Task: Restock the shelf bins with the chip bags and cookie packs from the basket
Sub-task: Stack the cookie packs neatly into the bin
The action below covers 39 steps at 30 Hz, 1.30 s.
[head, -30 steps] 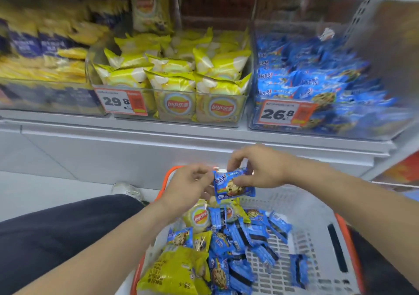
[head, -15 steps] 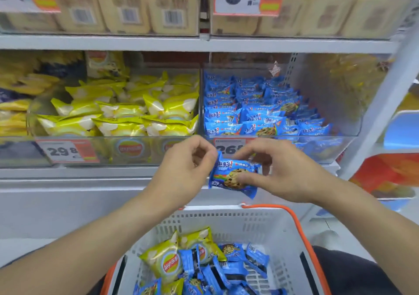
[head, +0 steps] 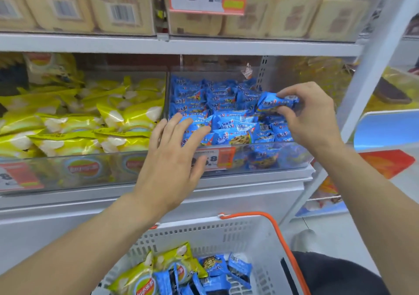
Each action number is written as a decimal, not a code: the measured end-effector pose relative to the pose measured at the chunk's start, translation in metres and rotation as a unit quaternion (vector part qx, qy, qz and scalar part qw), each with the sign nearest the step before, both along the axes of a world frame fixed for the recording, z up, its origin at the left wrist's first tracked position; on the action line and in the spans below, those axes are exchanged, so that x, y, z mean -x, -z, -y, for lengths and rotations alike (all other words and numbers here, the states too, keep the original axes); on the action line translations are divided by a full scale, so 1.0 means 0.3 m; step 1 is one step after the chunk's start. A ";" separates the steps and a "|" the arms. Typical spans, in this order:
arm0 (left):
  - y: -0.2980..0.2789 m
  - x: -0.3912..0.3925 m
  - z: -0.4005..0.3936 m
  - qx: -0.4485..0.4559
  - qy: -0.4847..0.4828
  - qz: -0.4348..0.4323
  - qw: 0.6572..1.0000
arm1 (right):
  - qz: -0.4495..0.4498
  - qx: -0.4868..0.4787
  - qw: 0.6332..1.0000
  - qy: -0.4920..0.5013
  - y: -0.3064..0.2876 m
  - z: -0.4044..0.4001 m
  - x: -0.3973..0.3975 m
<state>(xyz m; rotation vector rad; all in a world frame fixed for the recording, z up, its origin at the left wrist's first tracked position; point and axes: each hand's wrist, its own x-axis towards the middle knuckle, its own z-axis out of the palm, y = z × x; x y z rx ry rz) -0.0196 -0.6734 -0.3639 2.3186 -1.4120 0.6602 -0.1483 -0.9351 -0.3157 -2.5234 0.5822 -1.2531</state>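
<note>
Head view, read left to right. Clear plastic bin of yellow chip bags (head: 86, 122) occupies the left half of the middle shelf and appears well filled, with bags mounded near its front wall. Adjoining it on the right, the clear plastic bin of blue cookie packs (head: 229, 122) is likewise heaped.

Left hand (head: 172, 158) reaches over that bin's front wall, fingers straight and spread, resting on the front row of packs and gripping nothing. Right hand (head: 310, 118) is deeper in the same bin, thumb and fingers pinching one small blue foil cookie pack (head: 275, 102) held just above the pile at the right side. Hands are well apart.

Below, the white perforated plastic basket with orange rim (head: 256, 233) contains further chip bags and cookie packs; restocking is judged partly done.

Risk assessment: the cookie pile sits level with the front wall. A pack released on the crest could slide forward and fall over the wall, or dislodge neighbours. The flat left hand likely guards against this; lifting it early would remove that restraint.
</note>
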 end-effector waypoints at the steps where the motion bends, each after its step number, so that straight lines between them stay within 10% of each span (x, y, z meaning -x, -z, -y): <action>1: 0.002 0.001 0.007 0.010 -0.005 -0.005 1.000 | -0.025 -0.010 1.000 0.008 0.001 0.014 -0.017; 18: 0.013 0.001 0.026 -0.008 -0.010 -0.002 1.000 | -0.223 -0.072 0.972 -0.010 0.026 0.035 -0.095; 29: -0.012 0.044 -0.076 0.096 0.051 0.021 0.994 | 0.092 0.055 0.987 -0.123 -0.002 -0.263 -0.031; 35: 0.102 0.013 -0.339 0.064 0.024 0.012 0.998 | -0.109 0.038 0.936 -0.332 0.181 -0.544 -0.046; 39: 0.305 0.001 -0.559 -0.008 0.001 -0.140 0.990 | -0.351 -0.009 0.854 -0.385 0.399 -0.725 -0.057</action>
